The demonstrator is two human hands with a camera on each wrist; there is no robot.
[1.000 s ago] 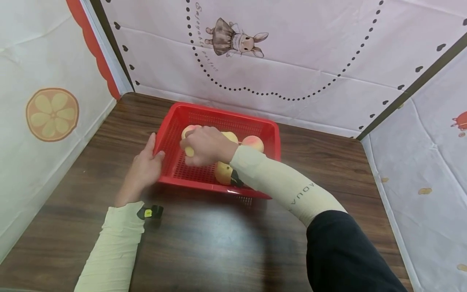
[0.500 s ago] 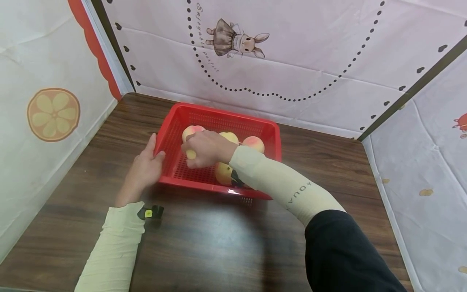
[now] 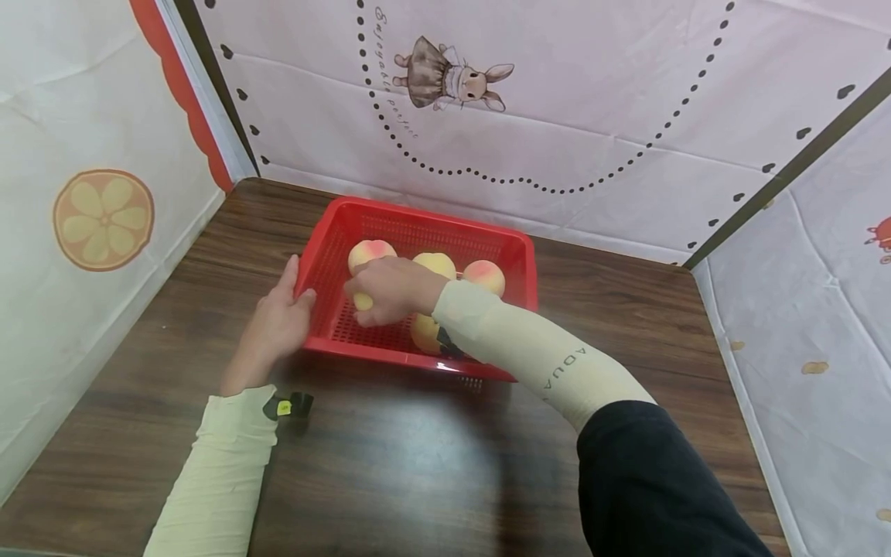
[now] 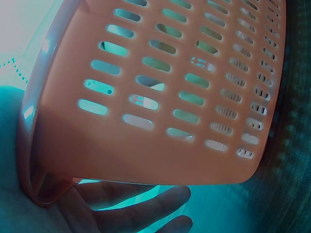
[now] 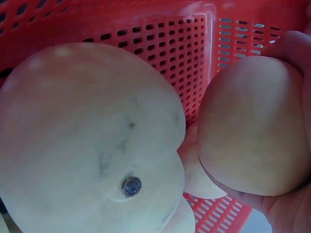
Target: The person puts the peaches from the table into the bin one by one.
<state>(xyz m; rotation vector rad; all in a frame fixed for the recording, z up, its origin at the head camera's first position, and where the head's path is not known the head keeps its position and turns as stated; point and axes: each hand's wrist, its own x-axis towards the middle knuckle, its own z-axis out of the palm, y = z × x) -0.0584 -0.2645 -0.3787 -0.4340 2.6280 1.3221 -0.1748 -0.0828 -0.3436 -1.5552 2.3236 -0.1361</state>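
In the head view, my left hand grips the left end of a red plastic basket, thumb over the rim. Below the basket's outer wall, several fingers stretch out in the left wrist view. My right hand reaches inside and holds a yellowish peach, mostly covered from above. Behind that hand lies a pink-blushed peach. Another yellow fruit and a pink-topped peach sit further right. A yellow fruit with a dark stem spot looms close to the right wrist camera.
The basket stands on a dark wooden table. A white printed cloth wall rises close behind it, with more cloth walls at left and right. A dark wrist strap under my right forearm partly covers the front fruit.
My right hand has shifted slightly toward the basket's near side with the peach, and more of the pink-blushed peach behind it shows. My left hand has stayed on the rim.
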